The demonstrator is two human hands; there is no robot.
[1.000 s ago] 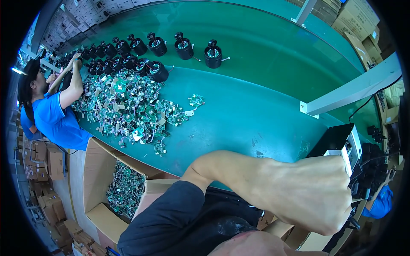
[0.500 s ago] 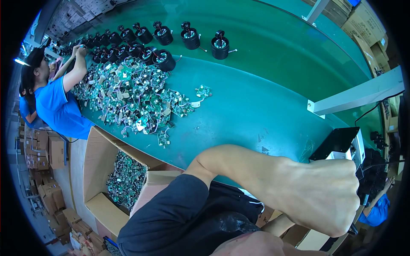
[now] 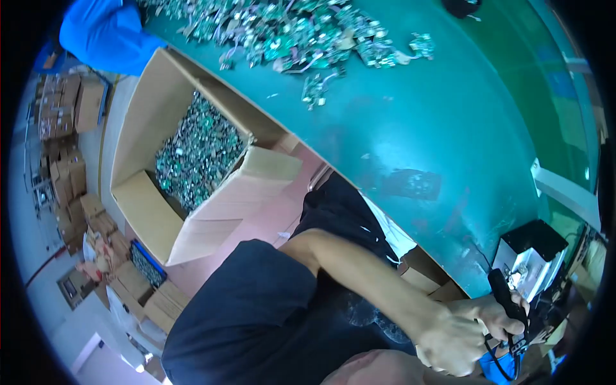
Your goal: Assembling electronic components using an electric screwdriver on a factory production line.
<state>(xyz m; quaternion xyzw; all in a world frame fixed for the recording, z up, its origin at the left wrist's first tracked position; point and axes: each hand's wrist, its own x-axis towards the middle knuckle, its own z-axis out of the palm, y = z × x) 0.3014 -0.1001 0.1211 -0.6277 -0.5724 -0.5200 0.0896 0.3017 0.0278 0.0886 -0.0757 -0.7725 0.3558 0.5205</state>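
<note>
My left forearm crosses from the dark sleeve toward the lower right. At its end my left hand [image 3: 451,344] is closed, its fingers curled. Whatever it holds, if anything, is hidden. Just beyond it, my right hand [image 3: 489,313] is closed around a black handle-shaped object [image 3: 507,296] with a thin black cord looping below it. The exact kind of this object cannot be told. Both hands are close together by the table's right end, beside a device with a black top panel [image 3: 536,239].
A heap of green circuit boards [image 3: 289,32] with wires lies on the green table [image 3: 359,138]. Left of me stands an open cardboard box [image 3: 144,202] full of small boards. A person in a blue shirt [image 3: 106,35] is at the far left. A metal post [image 3: 568,192] rises at right.
The view has swung down and right. My left arm has dropped from in front of the device, and its hand is now beside my right hand, which has come into view with the black object.
</note>
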